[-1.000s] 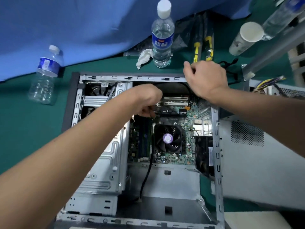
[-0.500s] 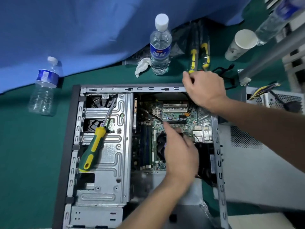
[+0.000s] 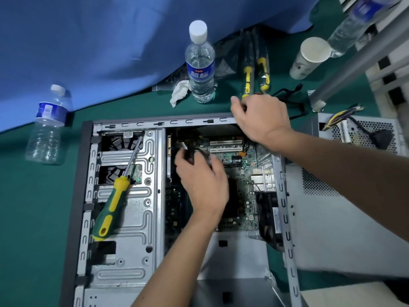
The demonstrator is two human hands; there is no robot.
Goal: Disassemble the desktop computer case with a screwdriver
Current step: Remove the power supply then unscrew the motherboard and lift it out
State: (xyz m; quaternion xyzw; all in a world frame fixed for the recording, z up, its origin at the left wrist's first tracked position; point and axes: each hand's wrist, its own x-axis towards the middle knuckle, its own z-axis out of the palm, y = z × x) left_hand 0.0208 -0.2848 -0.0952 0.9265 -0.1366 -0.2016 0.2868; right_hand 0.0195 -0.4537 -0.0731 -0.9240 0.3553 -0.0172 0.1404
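Open case [image 3: 285, 209] at frame centre on green worktop [image 3: 33, 196]. Right hand [image 3: 259, 117] grips its upper rim; left hand [image 3: 202, 180], fingers curled, reaches over motherboard [image 3: 245, 196], grasp unclear. Screwdriver [image 3: 112, 202] lies on drive cage [image 3: 137, 218], centre-left.

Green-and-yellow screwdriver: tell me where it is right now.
In the head view the screwdriver lies on the metal drive cage in the case's left half, held by neither hand, its tip pointing toward the front fan.

Two white Chinese characters on blue label of upright water bottle [image 3: 200, 63], not legible. Barcode on second bottle [image 3: 49, 120].
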